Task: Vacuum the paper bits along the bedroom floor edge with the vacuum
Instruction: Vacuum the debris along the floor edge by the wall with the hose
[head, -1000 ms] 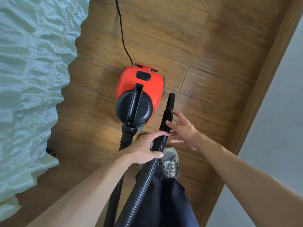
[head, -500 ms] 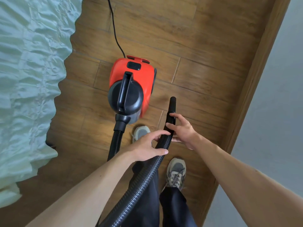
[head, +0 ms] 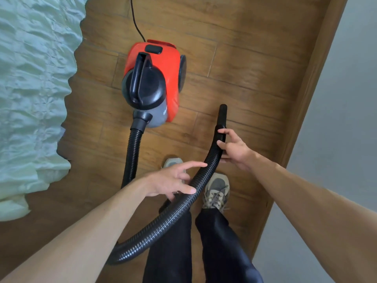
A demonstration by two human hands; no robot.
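A red and black canister vacuum (head: 161, 74) stands on the wooden floor ahead of my feet. Its black ribbed hose (head: 169, 217) loops from the front of the canister down toward me and back up to a smooth nozzle end (head: 222, 115). My right hand (head: 234, 149) grips the hose just below that nozzle. My left hand (head: 173, 181) rests on the hose lower down, thumb under it and fingers loosely spread over it. No paper bits show on the floor.
A bed with a pale green ruffled cover (head: 34, 94) fills the left side. A wooden skirting board (head: 306, 94) and grey wall (head: 346, 119) run along the right. The power cord (head: 135, 21) leads away at the top. My two shoes (head: 216, 190) stand below the hose.
My right hand has closed on the hose near the nozzle and moved it right. My left hand's grip has loosened. The vacuum now sits further from my feet.
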